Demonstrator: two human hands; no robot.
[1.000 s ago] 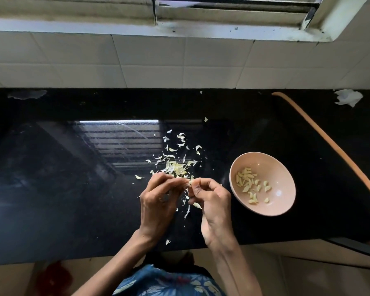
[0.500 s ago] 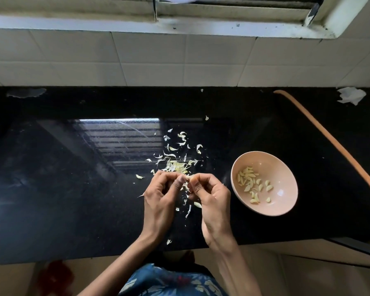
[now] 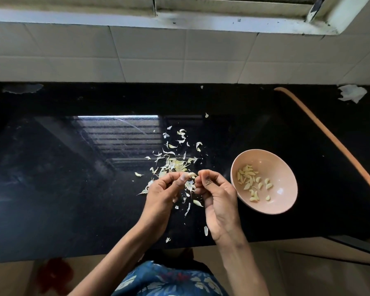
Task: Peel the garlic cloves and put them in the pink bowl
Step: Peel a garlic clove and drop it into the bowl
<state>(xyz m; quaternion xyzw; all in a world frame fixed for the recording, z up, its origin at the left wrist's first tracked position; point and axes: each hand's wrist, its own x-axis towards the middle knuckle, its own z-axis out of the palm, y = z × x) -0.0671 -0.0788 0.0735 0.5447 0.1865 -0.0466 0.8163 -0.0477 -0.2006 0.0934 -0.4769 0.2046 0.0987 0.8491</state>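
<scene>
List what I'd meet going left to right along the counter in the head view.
Left hand, pinching a garlic clove → right hand → pink bowl → crumpled white paper. The scattered skins overlap the hands, so they are left out.

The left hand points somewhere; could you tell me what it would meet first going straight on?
Probably the right hand, at its fingertips: the left hand points right toward them, with only the pinched garlic clove between; depth is unclear.

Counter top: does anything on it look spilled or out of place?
Papery garlic skins lie scattered loose over the black counter, a few far from the pile. A crumpled white scrap sits at the back right.
</scene>
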